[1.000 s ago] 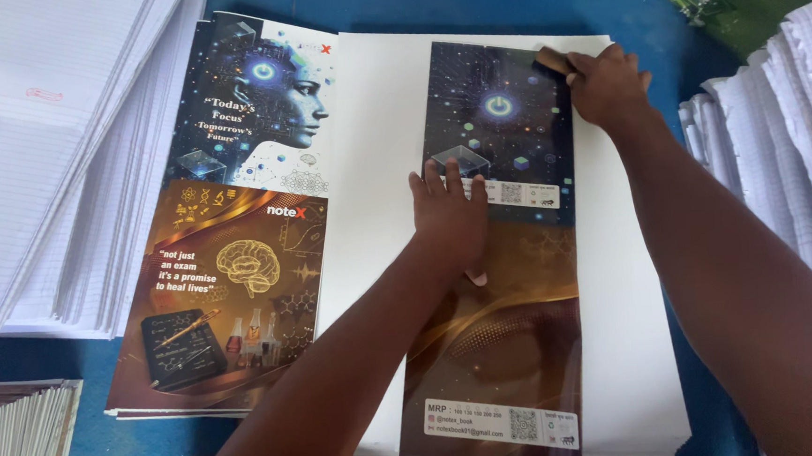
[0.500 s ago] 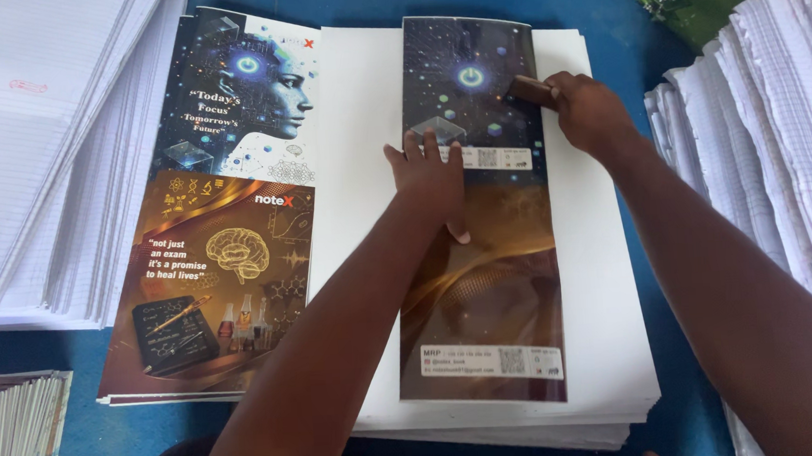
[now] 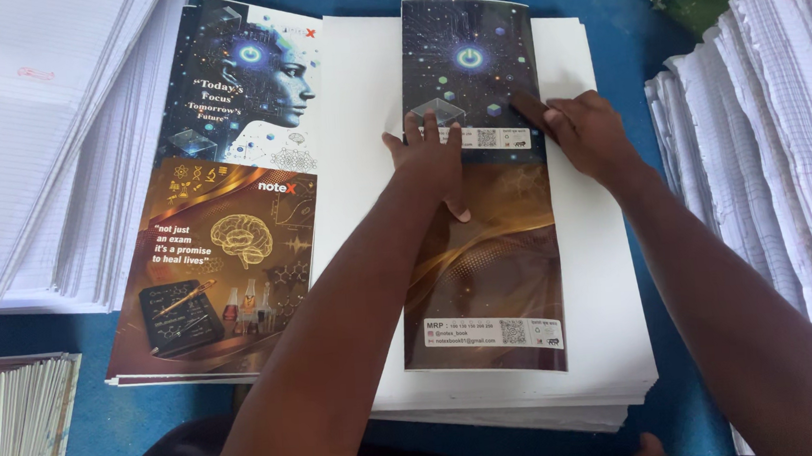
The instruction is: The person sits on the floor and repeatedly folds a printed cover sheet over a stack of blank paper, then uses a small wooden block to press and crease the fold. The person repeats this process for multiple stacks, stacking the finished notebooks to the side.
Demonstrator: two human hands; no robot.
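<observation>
I see my left hand [image 3: 432, 156] and right hand [image 3: 583, 133] pressing flat, unclenched, on a folded printed cover [image 3: 483, 251] atop the white sheet stack [image 3: 609, 319] mid-table, crease partly smoothed, lower half untouched.

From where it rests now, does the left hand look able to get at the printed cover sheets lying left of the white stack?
Probably yes: the left hand lies flat on the folded cover strip, and nothing stands between it and the printed cover sheets.
</observation>
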